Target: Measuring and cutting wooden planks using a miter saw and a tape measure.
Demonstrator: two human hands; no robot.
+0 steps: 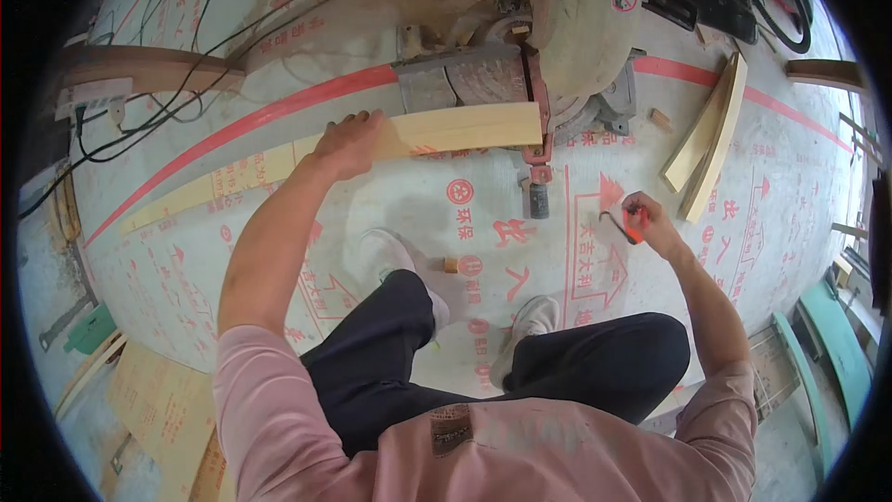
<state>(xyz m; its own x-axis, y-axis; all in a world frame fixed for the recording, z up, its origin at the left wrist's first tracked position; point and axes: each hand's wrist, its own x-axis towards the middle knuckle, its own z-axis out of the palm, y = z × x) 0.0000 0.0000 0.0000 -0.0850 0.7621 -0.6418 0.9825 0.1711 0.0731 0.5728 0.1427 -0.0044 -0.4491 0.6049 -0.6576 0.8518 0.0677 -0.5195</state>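
Note:
My left hand (pixel 348 144) grips a long pale wooden plank (pixel 465 125), whose right end rests at the base of a dusty miter saw (pixel 571 23); the plank stretches off to the left. My right hand (pixel 650 223) is closed on a small orange-and-black tool (pixel 630 229) above the floor covering, right of the saw's front; the tool's exact kind is unclear. A dark cylindrical handle (pixel 539 200) projects from the saw's front. A small wood offcut (pixel 451 265) lies between my feet.
Two pale boards (pixel 714 139) and a small block (pixel 660 118) lie right of the saw. Cables (pixel 177 84) cross the upper left near a power strip (pixel 93 98). Plywood sheets (pixel 158 400) lie at lower left, green pieces (pixel 827 344) at the right edge.

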